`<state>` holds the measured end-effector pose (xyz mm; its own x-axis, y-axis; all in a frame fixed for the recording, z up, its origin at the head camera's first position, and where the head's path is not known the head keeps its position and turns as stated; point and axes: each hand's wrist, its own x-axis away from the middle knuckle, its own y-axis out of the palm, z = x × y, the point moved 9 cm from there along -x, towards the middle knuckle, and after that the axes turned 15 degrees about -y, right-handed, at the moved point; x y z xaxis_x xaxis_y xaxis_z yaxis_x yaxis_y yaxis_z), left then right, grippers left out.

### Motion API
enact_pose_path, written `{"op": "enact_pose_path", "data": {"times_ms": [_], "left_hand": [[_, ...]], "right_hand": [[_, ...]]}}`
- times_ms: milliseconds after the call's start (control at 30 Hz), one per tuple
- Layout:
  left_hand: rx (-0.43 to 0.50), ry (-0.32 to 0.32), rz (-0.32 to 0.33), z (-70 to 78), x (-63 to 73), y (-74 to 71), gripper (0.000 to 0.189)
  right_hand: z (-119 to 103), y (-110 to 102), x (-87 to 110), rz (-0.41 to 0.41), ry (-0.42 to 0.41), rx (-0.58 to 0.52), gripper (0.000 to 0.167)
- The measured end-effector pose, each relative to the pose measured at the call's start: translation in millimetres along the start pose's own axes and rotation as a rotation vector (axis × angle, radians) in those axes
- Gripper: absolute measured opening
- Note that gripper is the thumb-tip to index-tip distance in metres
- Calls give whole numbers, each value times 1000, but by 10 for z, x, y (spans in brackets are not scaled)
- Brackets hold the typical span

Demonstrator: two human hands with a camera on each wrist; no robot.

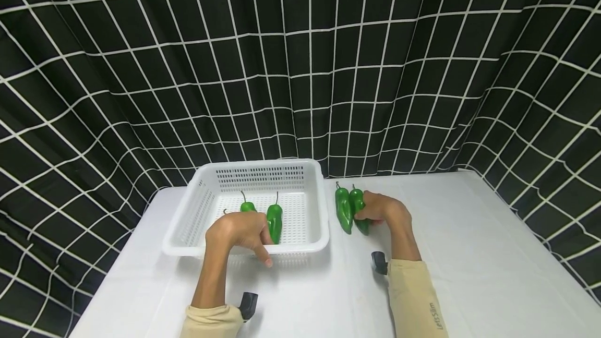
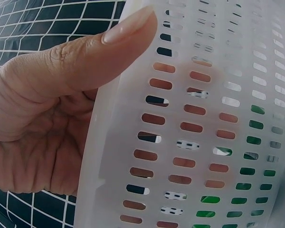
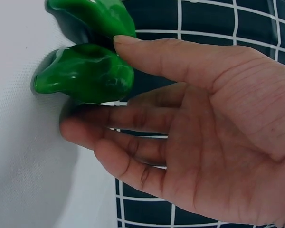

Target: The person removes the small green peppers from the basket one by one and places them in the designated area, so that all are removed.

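Observation:
A white plastic basket (image 1: 324,223) stands on the table, with green chili peppers (image 1: 274,220) lying in it. My left hand (image 1: 241,231) holds its front rim, thumb outside and fingers inside; in the left wrist view the fingers show through the slots beyond the thumb (image 2: 128,35). Two more green peppers lie side by side right of the basket, the left one (image 1: 344,210) untouched by my fingers. My right hand (image 1: 382,207) pinches the right pepper (image 3: 85,73) between thumb and fingers; this pepper seems to rest on the cloth.
A white cloth (image 1: 469,254) covers the table. Black curtains (image 1: 324,67) with a white grid rise behind and at both sides. A small dark device (image 1: 248,305) sits at the left wrist and another (image 1: 379,263) at the right.

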<state>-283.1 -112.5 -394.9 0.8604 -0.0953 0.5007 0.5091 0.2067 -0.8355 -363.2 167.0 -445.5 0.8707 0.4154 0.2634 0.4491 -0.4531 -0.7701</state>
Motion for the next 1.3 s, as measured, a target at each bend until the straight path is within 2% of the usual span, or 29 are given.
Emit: {"op": "enact_pose_path", "data": {"times_ms": [300, 533, 667, 1000, 1300], "left_hand": [[-3, -12, 1, -24, -1, 7, 26], [3, -16, -11, -22, 18, 20, 26], [-23, -14, -12, -10, 13, 1, 27], [-56, -39, 3, -131, 66, -81, 34], [-31, -77, 3, -357, 118, -152, 50]], "right_hand": [[-15, 12, 2, -5, 6, 17, 42], [-24, -17, 31, -16, 42, 62, 81], [-76, -78, 65, -5, 52, 101, 91], [-477, -199, 125, 45, -50, 197, 91], [-802, -180, 140, 100, -99, 213, 81]]}}
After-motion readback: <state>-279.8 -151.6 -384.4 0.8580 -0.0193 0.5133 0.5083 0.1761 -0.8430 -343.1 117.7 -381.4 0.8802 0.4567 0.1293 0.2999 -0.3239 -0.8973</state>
